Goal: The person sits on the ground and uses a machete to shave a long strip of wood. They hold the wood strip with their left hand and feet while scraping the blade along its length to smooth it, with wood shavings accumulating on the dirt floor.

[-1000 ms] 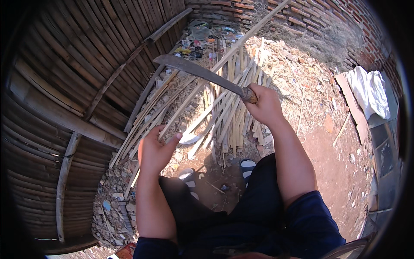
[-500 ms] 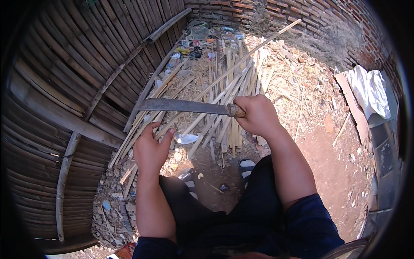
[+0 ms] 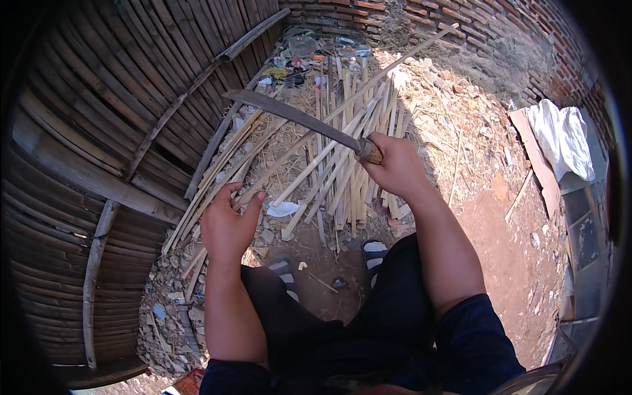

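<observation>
A machete (image 3: 296, 117) with a dark, slightly curved blade and a wooden handle is gripped in my right hand (image 3: 396, 166). Its blade points up and to the left, above a pile of pale split bamboo strips (image 3: 345, 174). My left hand (image 3: 228, 220) is empty, thumb and fingers apart, over the near left end of the strips. Whether its fingertips touch any strip I cannot tell. The strips lie crosswise on the ground, and one long strip (image 3: 421, 49) sticks out toward the far right.
A bamboo slat wall (image 3: 99, 131) rises on the left, and a brick wall (image 3: 454, 26) stands at the back. Litter (image 3: 299, 49) lies in the far corner. At the right are a white cloth (image 3: 563, 138) and a brown board (image 3: 536, 161). My sandalled feet (image 3: 375, 253) are close to the pile.
The machete's tip has swung upward, so the blade has gone from nearly level to slanting up to the left. My right hand has risen slightly. My left hand stays almost where it was.
</observation>
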A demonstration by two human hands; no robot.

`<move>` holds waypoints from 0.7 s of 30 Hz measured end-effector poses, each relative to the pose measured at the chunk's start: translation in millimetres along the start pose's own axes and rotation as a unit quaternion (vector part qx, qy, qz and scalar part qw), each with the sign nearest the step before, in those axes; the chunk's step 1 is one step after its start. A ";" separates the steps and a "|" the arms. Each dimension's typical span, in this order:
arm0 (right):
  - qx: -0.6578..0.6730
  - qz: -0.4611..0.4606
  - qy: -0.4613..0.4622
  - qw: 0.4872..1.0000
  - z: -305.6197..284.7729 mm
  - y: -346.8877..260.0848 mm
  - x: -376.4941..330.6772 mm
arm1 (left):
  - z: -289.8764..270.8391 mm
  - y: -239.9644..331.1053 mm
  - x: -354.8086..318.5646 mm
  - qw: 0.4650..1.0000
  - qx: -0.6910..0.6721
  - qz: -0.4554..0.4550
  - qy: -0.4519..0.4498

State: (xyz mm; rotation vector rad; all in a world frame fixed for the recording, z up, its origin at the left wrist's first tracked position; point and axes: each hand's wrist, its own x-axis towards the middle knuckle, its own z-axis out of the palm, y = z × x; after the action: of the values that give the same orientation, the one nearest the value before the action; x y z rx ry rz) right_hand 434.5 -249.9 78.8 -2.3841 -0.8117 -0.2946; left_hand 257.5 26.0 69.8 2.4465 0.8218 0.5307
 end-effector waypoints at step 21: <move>0.000 0.019 -0.006 1.000 -3.6 -11.7 -2.9 | -5.4 1.4 -0.5 1.000 -0.010 -0.001 -0.006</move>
State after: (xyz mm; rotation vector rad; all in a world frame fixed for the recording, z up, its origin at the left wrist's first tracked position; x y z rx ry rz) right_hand 425.0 -246.1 86.0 -2.4002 -0.7703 -0.2650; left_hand 255.0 26.5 74.9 2.4283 0.8104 0.5207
